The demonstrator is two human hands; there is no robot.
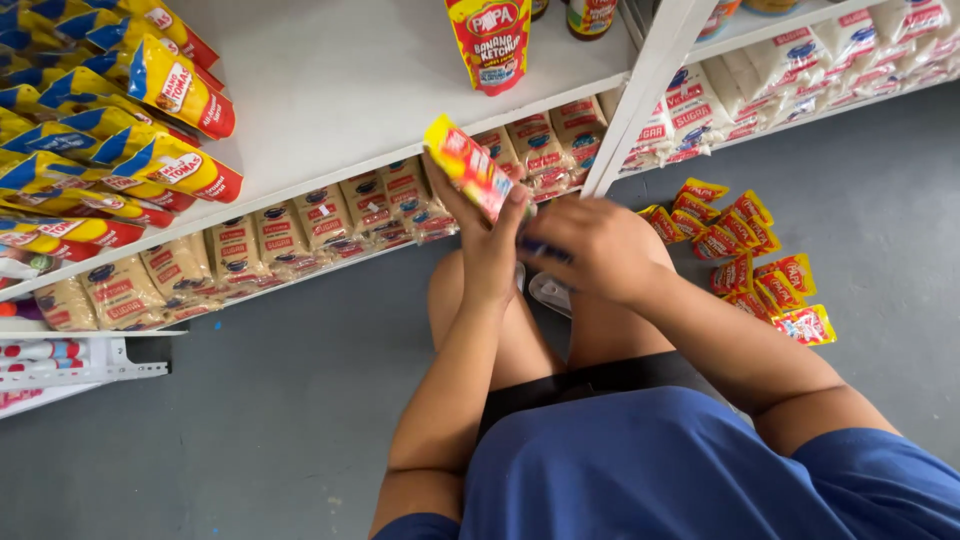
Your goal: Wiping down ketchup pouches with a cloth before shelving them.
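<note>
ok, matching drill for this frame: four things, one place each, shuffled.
1 held sachet
2 upright pouch
3 loose sachets
4 sugar bags

a lower shelf
b floor, right of the knees
c left hand
d white shelf top, standing

Pairs: 1-c, 2-d, 3-b, 4-a

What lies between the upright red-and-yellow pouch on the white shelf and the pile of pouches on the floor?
In the head view, the shelf's white upright post crosses between the standing pouch and the floor pile.
</note>
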